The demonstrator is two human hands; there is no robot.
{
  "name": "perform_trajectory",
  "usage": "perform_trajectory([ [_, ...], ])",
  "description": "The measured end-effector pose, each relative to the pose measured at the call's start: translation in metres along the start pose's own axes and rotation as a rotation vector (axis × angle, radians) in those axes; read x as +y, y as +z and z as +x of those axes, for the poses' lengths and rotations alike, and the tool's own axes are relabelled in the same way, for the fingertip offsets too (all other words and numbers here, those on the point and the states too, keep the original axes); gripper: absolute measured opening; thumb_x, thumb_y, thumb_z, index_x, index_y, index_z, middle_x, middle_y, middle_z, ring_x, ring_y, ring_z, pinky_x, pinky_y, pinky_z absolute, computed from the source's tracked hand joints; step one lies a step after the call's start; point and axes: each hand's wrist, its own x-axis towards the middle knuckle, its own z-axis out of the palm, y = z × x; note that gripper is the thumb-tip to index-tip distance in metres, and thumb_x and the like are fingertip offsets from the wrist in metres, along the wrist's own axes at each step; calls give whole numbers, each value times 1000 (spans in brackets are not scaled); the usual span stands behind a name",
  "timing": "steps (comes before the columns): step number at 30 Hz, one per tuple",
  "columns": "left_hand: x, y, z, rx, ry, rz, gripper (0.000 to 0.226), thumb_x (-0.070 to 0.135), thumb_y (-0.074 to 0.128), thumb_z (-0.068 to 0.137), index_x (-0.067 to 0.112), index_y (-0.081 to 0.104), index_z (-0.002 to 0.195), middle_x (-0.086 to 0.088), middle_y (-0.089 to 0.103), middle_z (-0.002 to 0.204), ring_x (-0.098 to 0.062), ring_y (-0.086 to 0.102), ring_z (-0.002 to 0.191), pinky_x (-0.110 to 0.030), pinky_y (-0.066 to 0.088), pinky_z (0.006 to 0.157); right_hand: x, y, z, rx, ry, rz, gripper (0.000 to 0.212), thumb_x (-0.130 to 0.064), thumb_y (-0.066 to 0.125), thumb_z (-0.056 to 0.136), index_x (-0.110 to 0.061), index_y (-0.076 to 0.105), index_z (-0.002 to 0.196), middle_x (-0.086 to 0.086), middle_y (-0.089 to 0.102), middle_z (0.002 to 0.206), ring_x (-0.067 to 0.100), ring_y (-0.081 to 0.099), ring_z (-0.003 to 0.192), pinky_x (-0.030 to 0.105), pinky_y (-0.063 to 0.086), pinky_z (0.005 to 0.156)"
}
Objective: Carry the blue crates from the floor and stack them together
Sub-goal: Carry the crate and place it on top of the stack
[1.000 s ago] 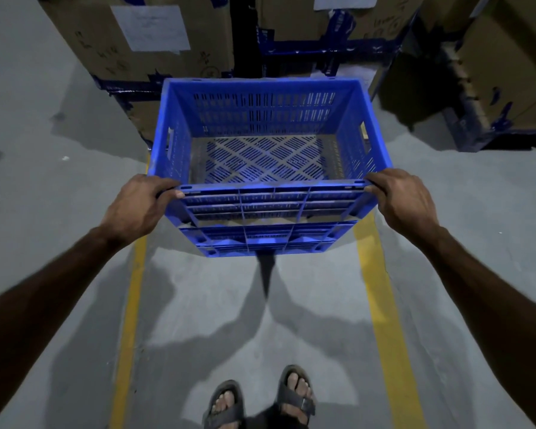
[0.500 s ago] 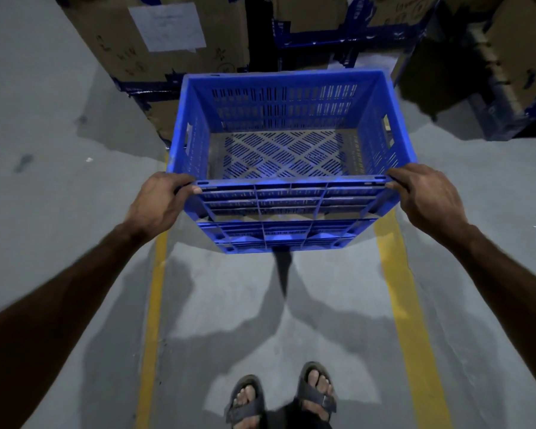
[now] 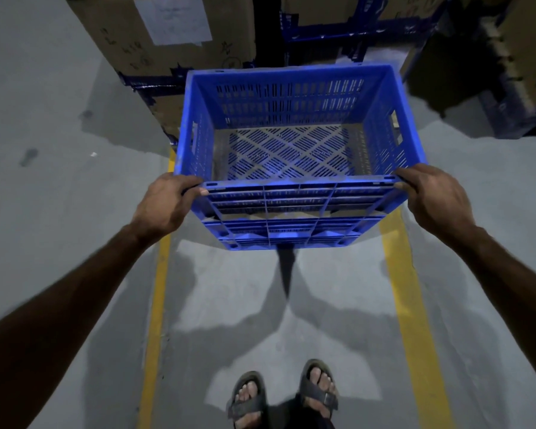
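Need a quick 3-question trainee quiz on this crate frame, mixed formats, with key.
1. True or false: the crate is loaded with goods.
2. Multiple choice: where does each hand grip? A) the far rim B) the near corners of the rim C) the underside
3. Fill in: the feet stand between two ____ floor lines.

Key:
1. False: its slotted bottom is bare.
2. B: left hand and right hand each hold a near corner.
3. Yellow.
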Motion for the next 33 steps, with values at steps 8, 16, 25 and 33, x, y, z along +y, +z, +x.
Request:
perform_trajectory([
  [8,-2,-1,0,-7,-11,-5,34,41,43,104,19,69,102,-3,71,90,-24,52,79,-38,41,77,-3,0,-4,15,-27,-6,19,-28,44,103,-19,60,105,9,64,101,34,61,92,50,53,72],
  [16,6,4,-3,23,-69,-11,29,37,47,104,17,67,98,-4,71,91,-23,52,81,-39,40,77,1,-7,2,-10,-67,-22,16,-22,51,103,-16,63,111,12,67,106,36,63,96,51,55,72],
  [25,13,1,-3,41,-31,-50,17,27,53,105,24,68,99,-5,72,95,-6,40,78,-29,34,75,2,-4,-1,18,-77,17,14,-17,52,102,-15,63,111,12,67,106,35,63,96,53,56,72],
  [33,7,-4,-1,-10,11,-22,41,45,48,104,13,69,120,-7,73,116,-11,54,92,-28,38,88,1,-6,-1,68,-82,71,35,-35,47,102,-9,68,114,14,71,103,35,65,90,49,54,73],
])
